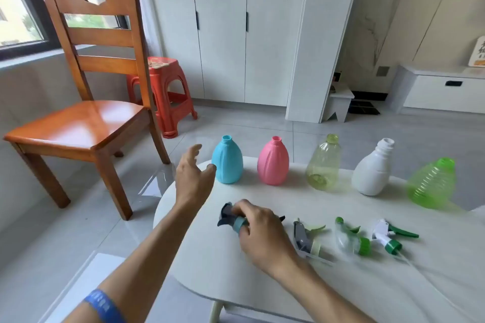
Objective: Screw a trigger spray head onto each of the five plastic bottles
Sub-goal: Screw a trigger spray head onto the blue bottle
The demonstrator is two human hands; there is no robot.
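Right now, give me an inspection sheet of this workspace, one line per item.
Surface: white rounded table, bare at its near left.
Job's things: five uncapped bottles stand in a row: blue bottle, pink bottle, clear yellow bottle, white bottle, green ribbed bottle. Three loose spray heads lie in front of them.
Clutter: nothing seen.
Hands: left hand open, reaching toward the blue bottle; right hand grips the dark spray head with a teal collar, fingers curled round it.
Cables: nothing seen.
Surroundings: wooden chair, red stool, white cabinets, tiled floor.
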